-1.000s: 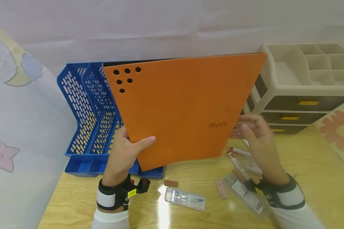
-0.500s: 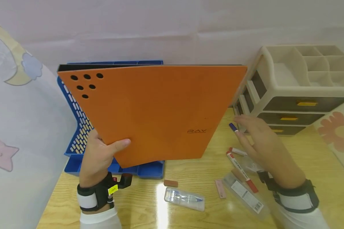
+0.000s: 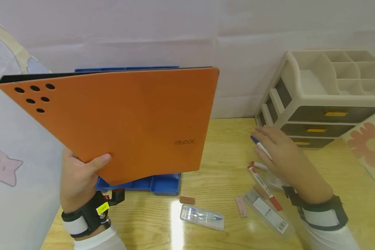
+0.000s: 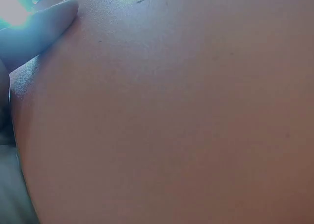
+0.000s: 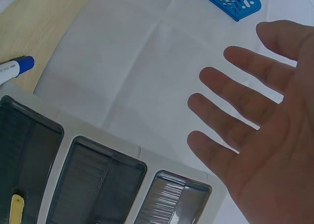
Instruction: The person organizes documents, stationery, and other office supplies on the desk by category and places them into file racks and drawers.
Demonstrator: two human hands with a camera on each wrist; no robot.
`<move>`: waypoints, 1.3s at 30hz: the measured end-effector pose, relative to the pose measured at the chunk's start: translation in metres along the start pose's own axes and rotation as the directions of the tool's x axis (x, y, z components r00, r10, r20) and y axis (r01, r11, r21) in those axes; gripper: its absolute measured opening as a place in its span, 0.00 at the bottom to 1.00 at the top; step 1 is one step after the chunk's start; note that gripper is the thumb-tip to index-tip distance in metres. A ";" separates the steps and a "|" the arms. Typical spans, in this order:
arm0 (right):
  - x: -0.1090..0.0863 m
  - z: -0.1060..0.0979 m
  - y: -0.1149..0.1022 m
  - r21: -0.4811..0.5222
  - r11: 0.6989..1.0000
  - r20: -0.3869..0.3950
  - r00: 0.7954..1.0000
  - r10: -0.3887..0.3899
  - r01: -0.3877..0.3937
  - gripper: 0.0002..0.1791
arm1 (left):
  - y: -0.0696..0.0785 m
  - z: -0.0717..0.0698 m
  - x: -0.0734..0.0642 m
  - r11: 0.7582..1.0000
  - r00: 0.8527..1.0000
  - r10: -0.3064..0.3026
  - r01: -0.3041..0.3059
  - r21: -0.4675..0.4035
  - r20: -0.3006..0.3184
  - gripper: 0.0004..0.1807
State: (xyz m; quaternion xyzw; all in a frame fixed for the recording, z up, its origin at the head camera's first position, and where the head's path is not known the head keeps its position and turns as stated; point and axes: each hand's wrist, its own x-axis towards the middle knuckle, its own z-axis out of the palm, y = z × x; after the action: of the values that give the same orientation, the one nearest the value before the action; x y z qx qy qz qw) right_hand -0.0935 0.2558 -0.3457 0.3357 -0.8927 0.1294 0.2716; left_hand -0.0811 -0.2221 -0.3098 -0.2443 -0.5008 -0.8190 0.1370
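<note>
My left hand [image 3: 82, 173] grips a large orange folder [image 3: 137, 121] by its lower left edge, thumb on the front cover. The folder stands tilted in the air, with "RAY" printed on it and several black holes in its upper left corner. Its cover fills most of the left wrist view, where the thumb [image 4: 44, 32] presses on it. Behind the folder, a blue desk rack [image 3: 165, 184] is mostly hidden. My right hand [image 3: 278, 152] holds nothing, its fingers spread and straight in the right wrist view. Below it in the head view lies a blue-capped marker [image 5: 19, 68].
A cream drawer organizer [image 3: 340, 100] stands at the back right. Around the table's middle and right lie a pen in a clear case [image 3: 202, 217], a brown block [image 3: 187, 200], a pink strip [image 3: 241, 206], a red marker [image 3: 265, 189] and a clear package [image 3: 270, 215].
The left hand has carried the orange folder leftward, from in front of the organizer's side to far left. The right hand has come off the folder's right edge and stays near the organizer.
</note>
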 end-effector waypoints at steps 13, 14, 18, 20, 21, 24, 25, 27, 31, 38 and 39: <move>-0.011 -0.004 0.007 -0.102 0.981 0.260 0.948 0.186 -0.165 0.36 | 0.009 -0.028 0.002 0.962 0.965 0.157 -0.198 -0.190 -0.210 0.27; -0.011 -0.003 0.007 -0.098 0.981 0.266 0.945 0.188 -0.167 0.36 | 0.012 -0.030 0.001 0.956 0.962 0.165 -0.210 -0.206 -0.216 0.27; -0.011 -0.001 0.007 -0.082 0.982 0.267 0.945 0.189 -0.173 0.38 | 0.021 -0.035 -0.002 0.936 0.947 0.194 -0.257 -0.240 -0.257 0.29; -0.010 -0.002 0.006 -0.070 0.981 0.272 0.943 0.194 -0.182 0.37 | 0.024 -0.037 -0.004 0.935 0.936 0.200 -0.271 -0.229 -0.290 0.30; -0.009 -0.003 0.005 -0.064 0.981 0.275 0.941 0.196 -0.185 0.37 | 0.026 -0.039 -0.005 0.938 0.931 0.205 -0.275 -0.211 -0.302 0.30; -0.008 -0.004 0.004 -0.045 0.981 0.279 0.940 0.196 -0.191 0.37 | 0.030 -0.043 -0.008 0.947 0.914 0.218 -0.283 -0.153 -0.343 0.30; -0.008 -0.004 0.004 -0.039 0.981 0.282 0.940 0.195 -0.191 0.36 | 0.031 -0.044 -0.008 0.948 0.909 0.220 -0.284 -0.140 -0.355 0.31; -0.008 -0.004 0.004 -0.032 0.982 0.279 0.942 0.189 -0.187 0.36 | 0.031 -0.047 -0.009 0.956 0.899 0.233 -0.282 -0.083 -0.371 0.31; -0.008 -0.004 0.005 -0.013 0.982 0.283 0.942 0.183 -0.187 0.35 | 0.031 -0.048 -0.006 0.965 0.881 0.251 -0.260 0.031 -0.401 0.31; -0.007 -0.006 0.005 0.000 0.978 0.313 0.929 0.196 -0.207 0.35 | 0.031 -0.044 -0.003 0.947 0.846 0.308 -0.231 0.221 -0.436 0.28; -0.008 -0.005 0.005 0.000 0.978 0.314 0.929 0.197 -0.207 0.35 | 0.031 -0.043 -0.003 0.940 0.845 0.323 -0.232 0.252 -0.427 0.28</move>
State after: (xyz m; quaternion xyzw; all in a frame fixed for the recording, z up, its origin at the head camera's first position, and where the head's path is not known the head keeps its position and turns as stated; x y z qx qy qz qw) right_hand -0.0897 0.2658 -0.3460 0.2628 -0.9518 0.1168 0.1067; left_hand -0.0758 -0.2740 -0.3042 -0.0980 -0.4889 -0.7730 0.3923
